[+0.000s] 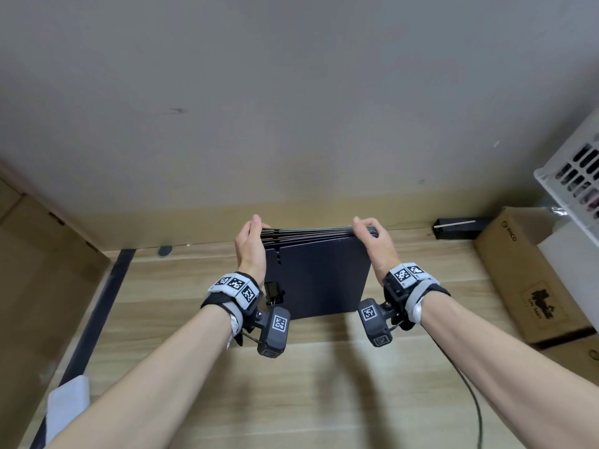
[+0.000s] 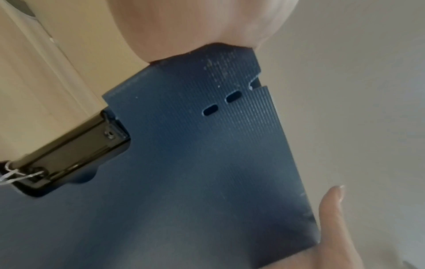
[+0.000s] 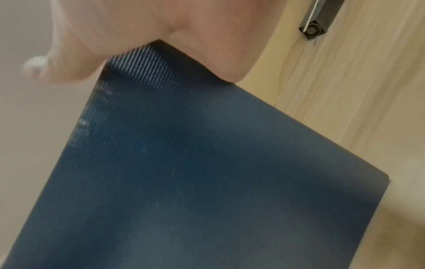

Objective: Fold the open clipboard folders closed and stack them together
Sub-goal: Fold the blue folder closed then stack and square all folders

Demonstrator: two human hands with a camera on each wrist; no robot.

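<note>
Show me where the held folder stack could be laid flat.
Bare desk lies between the forearms, near the stack of folders that the left hand and right hand hold. The right side is crowded by a cardboard box and white basket.

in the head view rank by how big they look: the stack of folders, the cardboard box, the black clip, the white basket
1. cardboard box
2. stack of folders, close behind the box
3. white basket, cut off by the frame edge, so its rank is unsure
4. black clip, clearly smallest

Cardboard box (image 1: 531, 277), perhaps white crate (image 1: 573, 176)
</note>
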